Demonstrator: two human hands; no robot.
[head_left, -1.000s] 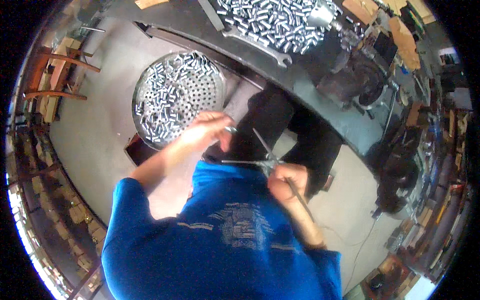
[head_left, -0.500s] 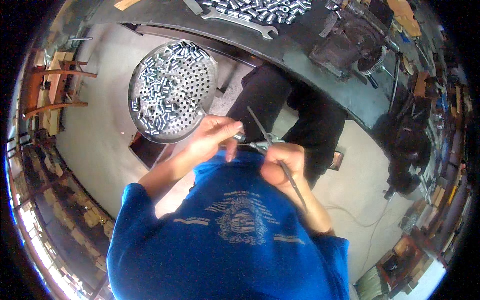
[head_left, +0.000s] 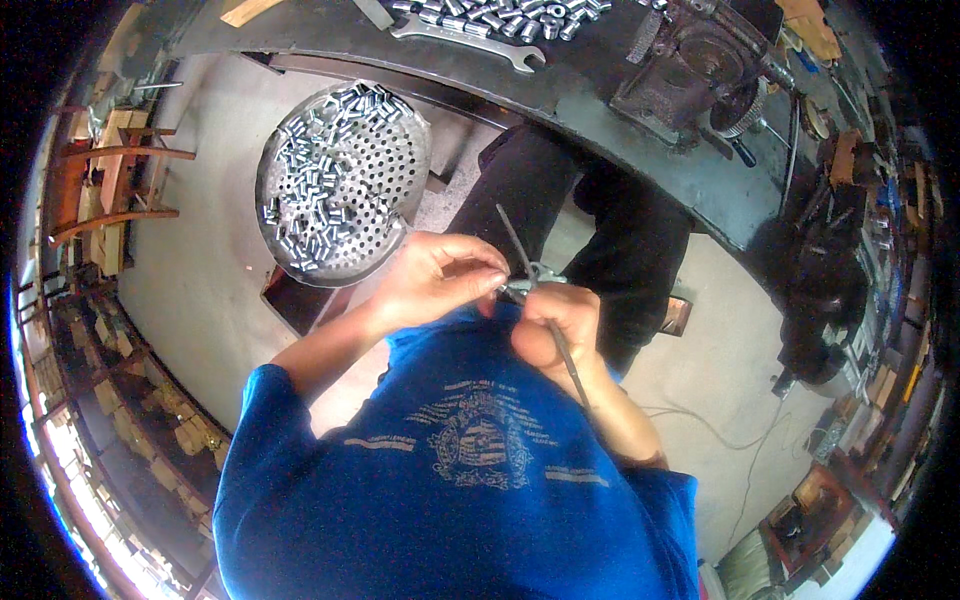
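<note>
Hand tool (head_left: pixel 518 287) of grey metal is partly hidden: the right grip (head_left: pixel 562 320) is clenched round it, covering the middle of its thin bar (head_left: pixel 512 238), which shows on both sides of the fist. Left grip (head_left: pixel 445 283) pinches a small metal piece (head_left: pixel 503 287) at the tool's left end, its fingers blocking most of it, so its shape is unclear. Farther left, a round perforated tray (head_left: pixel 378 172) holds short shiny tubes (head_left: pixel 315 172). Beyond, the dark table (head_left: pixel 580 72) carries a wrench (head_left: pixel 472 42), a heap of tubes (head_left: pixel 525 20) cut off above, and a dark machine (head_left: pixel 705 65).
</note>
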